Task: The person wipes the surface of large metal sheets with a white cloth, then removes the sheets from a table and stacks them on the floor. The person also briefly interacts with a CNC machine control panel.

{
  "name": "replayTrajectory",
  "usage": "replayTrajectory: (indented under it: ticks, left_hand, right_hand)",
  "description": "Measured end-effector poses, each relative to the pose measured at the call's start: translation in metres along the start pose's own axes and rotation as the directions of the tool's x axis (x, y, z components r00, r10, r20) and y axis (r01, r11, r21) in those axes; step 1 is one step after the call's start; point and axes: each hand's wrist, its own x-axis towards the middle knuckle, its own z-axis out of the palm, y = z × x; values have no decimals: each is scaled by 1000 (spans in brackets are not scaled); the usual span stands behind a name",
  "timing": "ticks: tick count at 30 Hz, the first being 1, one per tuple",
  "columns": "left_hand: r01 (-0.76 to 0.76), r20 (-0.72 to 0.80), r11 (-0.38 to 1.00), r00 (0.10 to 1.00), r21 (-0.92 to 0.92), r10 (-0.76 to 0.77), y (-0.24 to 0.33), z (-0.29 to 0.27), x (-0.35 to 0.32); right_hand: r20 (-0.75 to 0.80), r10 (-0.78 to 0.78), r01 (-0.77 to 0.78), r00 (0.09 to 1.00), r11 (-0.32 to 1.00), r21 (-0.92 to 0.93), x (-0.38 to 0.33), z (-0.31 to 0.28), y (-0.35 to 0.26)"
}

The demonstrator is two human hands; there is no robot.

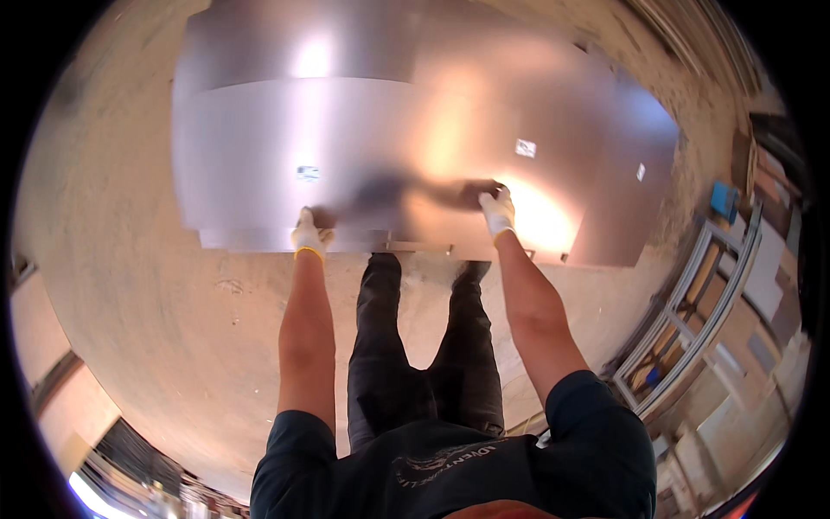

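Note:
Broad, shiny metal sheets (251,130) lie overlapping in front of me, silvery at left and coppery at right, with small labels on them. My left hand (309,235), in a white glove with a yellow cuff, is at the near edge of the silvery part. Its fingers look closed on the sheet, thumb toward the middle. My right hand (497,213), gloved alike, is farther right and slightly farther off, fingers bent against the sheet. The hold is partly hidden and blurred. Dark, smeared reflections of me run across the metal between both hands.
Bare floor (130,285) surrounds the sheets, and my legs (424,346) stand close to their near edge. At right are a metal frame (687,324), a small blue box (724,201) and stacked panels (765,268). Long boards or bars (692,39) lie at far right.

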Motion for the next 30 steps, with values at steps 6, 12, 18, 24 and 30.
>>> replayTrajectory:
  ticks: [6,12,18,24,30]
  left_hand:
    - [-6,-16,980,1000,197,9,13,-7,3]
    - [-273,296,219,952,937,-79,-51,-64,12]
    - [-365,377,164,925,917,-46,-146,-5,-127]
    - [-409,564,-751,824,519,-58,-187,-3,-182]
    - [-236,567,-927,823,292,-31,-314,168,-288]
  right_hand:
    - [147,-23,-3,989,985,173,-4,-17,5]
    - [160,178,-203,971,966,161,-51,-86,72]
    - [219,308,-351,926,915,199,-189,-136,335]
    - [432,389,-396,814,915,-78,-347,-176,536]
    - [147,788,-765,598,507,397,-349,-261,579]
